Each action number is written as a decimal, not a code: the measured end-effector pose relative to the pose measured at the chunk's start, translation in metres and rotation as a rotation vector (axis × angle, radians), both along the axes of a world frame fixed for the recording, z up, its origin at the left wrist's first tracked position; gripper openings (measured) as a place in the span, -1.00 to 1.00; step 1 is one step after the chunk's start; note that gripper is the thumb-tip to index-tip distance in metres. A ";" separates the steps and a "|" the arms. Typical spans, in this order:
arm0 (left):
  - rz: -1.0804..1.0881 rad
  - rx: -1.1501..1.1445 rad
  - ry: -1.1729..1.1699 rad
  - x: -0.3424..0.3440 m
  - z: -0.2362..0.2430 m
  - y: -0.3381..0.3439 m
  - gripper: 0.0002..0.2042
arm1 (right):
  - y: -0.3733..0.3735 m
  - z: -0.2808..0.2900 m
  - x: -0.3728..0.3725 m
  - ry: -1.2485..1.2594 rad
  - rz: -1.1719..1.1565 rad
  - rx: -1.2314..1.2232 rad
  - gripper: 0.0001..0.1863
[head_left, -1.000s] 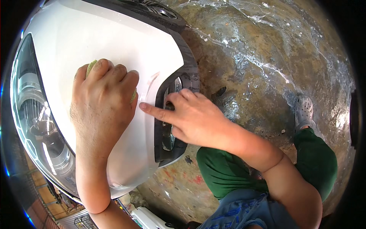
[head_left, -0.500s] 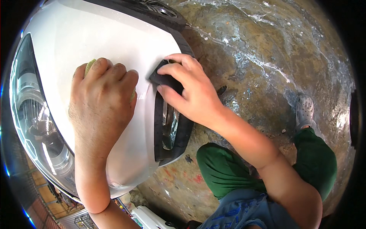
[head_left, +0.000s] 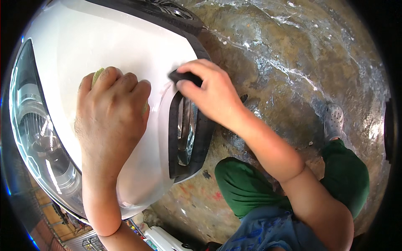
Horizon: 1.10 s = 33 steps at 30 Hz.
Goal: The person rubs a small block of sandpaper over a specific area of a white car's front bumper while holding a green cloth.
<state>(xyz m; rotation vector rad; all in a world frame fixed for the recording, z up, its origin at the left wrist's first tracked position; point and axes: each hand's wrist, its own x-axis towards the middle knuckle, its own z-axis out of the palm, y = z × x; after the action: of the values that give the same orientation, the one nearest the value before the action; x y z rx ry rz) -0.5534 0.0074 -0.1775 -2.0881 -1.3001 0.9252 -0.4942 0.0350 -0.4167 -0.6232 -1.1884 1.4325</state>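
Note:
A white car bumper (head_left: pixel 138 46) fills the left half of the view. My left hand (head_left: pixel 113 104) is closed around a yellow-green cloth (head_left: pixel 97 77), pressed against the white panel; only bits of the cloth show past the fingers. To its right, my right hand (head_left: pixel 209 88) grips a small black block (head_left: pixel 186 78), blurred by motion, against the panel edge above the black-framed lamp opening (head_left: pixel 186 129). Whether the block is a sanding block or a sponge I cannot tell. A dull pinkish patch marks the paint just left of the lamp opening.
The car's headlight (head_left: pixel 42 138) curves along the left. A wheel (head_left: pixel 176 10) shows at the top. Stained, wet-looking concrete floor (head_left: pixel 284 83) lies to the right, under my green-trousered legs (head_left: pixel 251 184) and a grey clog (head_left: pixel 333 121). A white object (head_left: pixel 163 238) stands at the bottom.
My right hand has shifted slightly up and to the right with the black block, rolling over a little. The left hand stays almost in place on its cloth.

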 end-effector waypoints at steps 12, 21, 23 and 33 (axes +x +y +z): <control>-0.034 -0.083 -0.016 -0.002 -0.009 0.004 -0.91 | -0.024 0.032 0.020 -0.070 -0.077 0.202 -0.70; -0.073 -0.088 -0.017 -0.002 -0.007 0.005 -0.95 | -0.008 0.014 0.012 -0.041 -0.124 0.229 -0.76; -0.066 -0.091 -0.027 0.001 -0.007 0.006 -0.95 | 0.007 0.000 0.005 -0.187 -0.097 0.101 -0.70; -0.069 -0.026 -0.041 -0.002 -0.010 0.006 -0.93 | -0.012 0.017 0.011 -0.114 -0.126 0.256 -0.68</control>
<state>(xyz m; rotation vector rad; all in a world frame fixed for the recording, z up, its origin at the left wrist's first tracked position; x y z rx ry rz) -0.5551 0.0131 -0.1873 -2.1682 -1.2340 0.8788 -0.4828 0.0229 -0.3994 -0.5950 -1.3712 1.1296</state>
